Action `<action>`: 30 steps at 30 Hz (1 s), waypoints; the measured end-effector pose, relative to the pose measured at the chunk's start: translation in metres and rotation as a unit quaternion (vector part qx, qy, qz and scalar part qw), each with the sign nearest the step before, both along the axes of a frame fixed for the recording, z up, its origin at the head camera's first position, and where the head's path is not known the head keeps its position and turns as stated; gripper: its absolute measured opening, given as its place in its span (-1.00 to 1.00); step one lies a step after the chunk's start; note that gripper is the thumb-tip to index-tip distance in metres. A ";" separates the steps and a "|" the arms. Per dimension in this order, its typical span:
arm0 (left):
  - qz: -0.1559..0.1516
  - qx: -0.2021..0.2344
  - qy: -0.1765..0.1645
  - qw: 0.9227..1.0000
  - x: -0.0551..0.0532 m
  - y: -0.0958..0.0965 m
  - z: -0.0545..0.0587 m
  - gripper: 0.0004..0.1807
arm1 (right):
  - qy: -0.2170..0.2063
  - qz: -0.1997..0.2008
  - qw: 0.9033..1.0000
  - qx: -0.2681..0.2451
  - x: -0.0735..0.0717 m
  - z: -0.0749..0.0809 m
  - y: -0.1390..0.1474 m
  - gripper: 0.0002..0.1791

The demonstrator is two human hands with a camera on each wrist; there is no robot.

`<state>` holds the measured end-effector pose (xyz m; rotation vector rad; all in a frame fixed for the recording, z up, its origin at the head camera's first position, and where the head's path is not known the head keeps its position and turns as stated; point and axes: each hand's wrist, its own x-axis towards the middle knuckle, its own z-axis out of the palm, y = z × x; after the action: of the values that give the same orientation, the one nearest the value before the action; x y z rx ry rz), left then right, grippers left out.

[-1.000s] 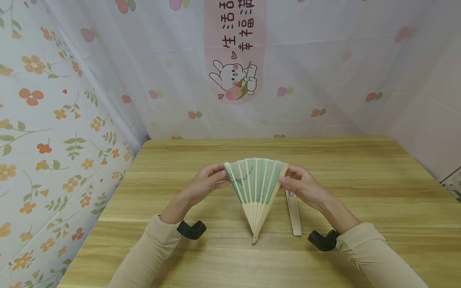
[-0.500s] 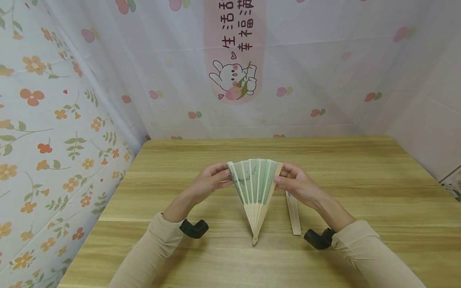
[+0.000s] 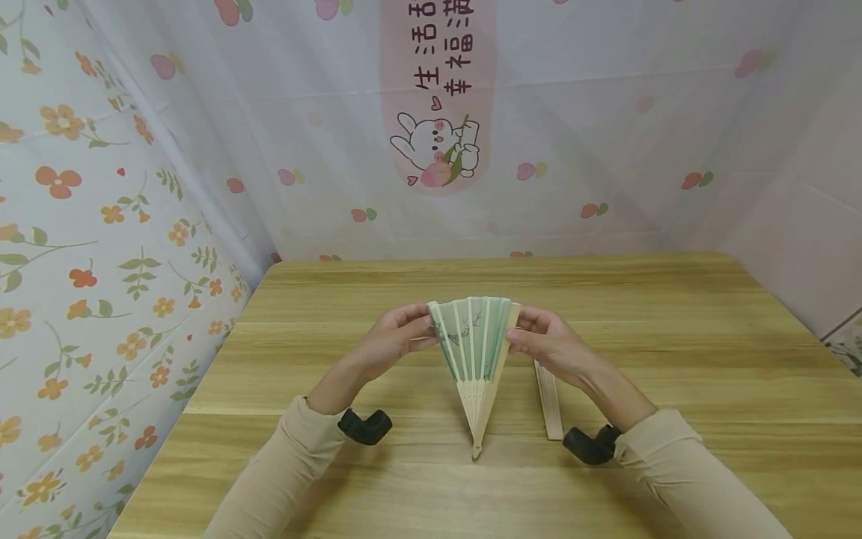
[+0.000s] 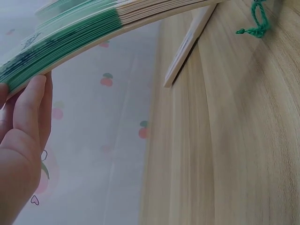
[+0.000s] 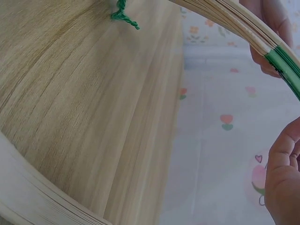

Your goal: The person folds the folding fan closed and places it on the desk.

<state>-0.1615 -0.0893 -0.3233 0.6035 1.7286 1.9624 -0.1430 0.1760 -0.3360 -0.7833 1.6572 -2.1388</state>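
A green folding fan (image 3: 474, 337) with pale wooden ribs and a dark printed design is spread part way, its pivot end towards me. My left hand (image 3: 400, 333) pinches its left outer rib near the top. At the opposite upper edge, my right hand (image 3: 548, 337) holds the right outer rib between thumb and fingers. In the left wrist view the fan's leaf (image 4: 61, 44) shows tightly stacked green pleats above the fingers. A green cord (image 5: 123, 16) hangs from the fan's pivot end in the right wrist view.
A second fan, folded and pale wooden (image 3: 550, 404), lies on the wooden table (image 3: 323, 479) just right of the green one, its far end beneath my right hand. Behind the table hangs a patterned white curtain (image 3: 303, 112). Black wrist mounts (image 3: 367, 427) sit on both forearms.
The green fan has narrowed as its ribs drew together. My right hand has moved left with its outer rib, while my left hand has shifted slightly right.
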 end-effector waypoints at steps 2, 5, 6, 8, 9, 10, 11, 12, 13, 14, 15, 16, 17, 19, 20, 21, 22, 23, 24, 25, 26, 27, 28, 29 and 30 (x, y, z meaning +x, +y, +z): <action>0.000 0.001 -0.003 1.000 0.000 0.001 0.000 -0.63 | 0.003 0.002 1.000 -0.002 0.000 -0.001 -0.001 -0.80; 0.000 -0.001 -0.004 1.000 -0.001 0.001 0.000 -0.62 | 0.006 0.003 1.000 -0.003 -0.001 -0.001 -0.001 -0.80; -0.001 -0.002 -0.004 1.000 -0.001 0.002 0.000 -0.62 | 0.007 0.003 1.000 -0.003 -0.001 -0.001 -0.001 -0.80; 0.000 -0.004 -0.003 1.000 -0.001 0.002 0.000 -0.62 | 0.005 0.002 1.000 -0.004 -0.001 -0.001 -0.001 -0.79; 0.000 -0.005 -0.002 1.000 -0.001 0.003 0.000 -0.63 | 0.002 0.001 1.000 -0.004 -0.001 -0.001 -0.001 -0.78; 0.000 -0.004 -0.002 1.000 -0.001 0.003 0.000 -0.63 | 0.000 -0.001 1.000 -0.005 -0.001 -0.002 -0.001 -0.78; 0.000 -0.003 -0.002 1.000 -0.001 0.003 0.000 -0.63 | -0.003 -0.004 1.000 -0.005 -0.001 -0.002 -0.001 -0.78; 0.000 -0.003 -0.002 1.000 -0.001 0.003 0.001 -0.63 | -0.005 -0.006 1.000 -0.005 -0.001 -0.002 -0.001 -0.78; 0.001 -0.002 -0.003 1.000 -0.001 0.004 0.001 -0.63 | -0.009 -0.010 1.000 -0.005 -0.001 -0.002 -0.001 -0.78; 0.002 -0.002 -0.005 1.000 -0.001 0.004 0.001 -0.64 | -0.012 -0.014 1.000 -0.004 -0.001 -0.002 -0.002 -0.78; 0.002 -0.003 -0.004 1.000 -0.001 0.004 0.001 -0.64 | -0.016 -0.018 1.000 -0.003 -0.001 -0.002 -0.002 -0.78; 0.002 -0.004 -0.005 1.000 -0.001 0.005 0.001 -0.64 | -0.018 -0.022 1.000 -0.003 -0.001 -0.003 -0.002 -0.78; 0.003 -0.005 -0.005 1.000 -0.001 0.006 0.001 -0.64 | -0.020 -0.025 0.999 -0.002 -0.001 -0.003 -0.002 -0.77; 0.004 -0.007 -0.006 1.000 -0.002 0.007 0.002 -0.65 | -0.023 -0.028 0.999 -0.002 -0.001 -0.003 -0.002 -0.77; 0.004 -0.009 -0.005 1.000 -0.002 0.007 0.002 -0.65 | -0.022 -0.029 0.999 -0.001 -0.002 -0.003 -0.003 -0.76; 0.004 -0.010 -0.006 1.000 -0.002 0.008 0.003 -0.64 | -0.021 -0.028 0.999 -0.001 -0.002 -0.003 -0.003 -0.75; 0.004 -0.011 -0.007 1.000 -0.002 0.008 0.004 -0.64 | -0.019 -0.028 0.999 -0.001 -0.002 -0.004 -0.003 -0.75; 0.004 -0.013 -0.006 1.000 -0.001 0.009 0.004 -0.64 | -0.018 -0.028 0.999 -0.001 -0.002 -0.004 -0.003 -0.74; 0.005 -0.014 -0.006 1.000 -0.001 0.009 0.005 -0.64 | -0.018 -0.028 0.999 -0.001 -0.002 -0.004 -0.003 -0.73; 0.006 -0.016 -0.005 1.000 -0.001 0.010 0.005 -0.65 | -0.017 -0.029 0.999 0.000 -0.003 -0.004 -0.003 -0.73; 0.007 -0.017 -0.004 1.000 -0.001 0.010 0.006 -0.65 | -0.017 -0.030 0.999 0.000 -0.003 -0.004 -0.003 -0.73; 0.008 -0.018 -0.003 1.000 -0.001 0.011 0.007 -0.67 | -0.018 -0.031 0.999 -0.001 -0.002 -0.003 -0.004 -0.72; 0.010 -0.017 -0.003 1.000 0.000 0.012 0.007 -0.68 | -0.019 -0.032 0.999 -0.003 -0.002 -0.003 -0.004 -0.73; 0.012 -0.017 -0.003 1.000 0.000 0.013 0.007 -0.71 | -0.020 -0.032 0.999 -0.004 -0.002 -0.003 -0.004 -0.73; 0.014 -0.015 -0.004 1.000 0.000 0.013 0.007 -0.73 | -0.021 -0.033 0.999 -0.006 -0.002 -0.003 -0.005 -0.73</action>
<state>-0.1619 -0.0760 -0.3162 0.5621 1.7674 1.9509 -0.1448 0.1712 -0.3387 -0.6916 1.6717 -2.1960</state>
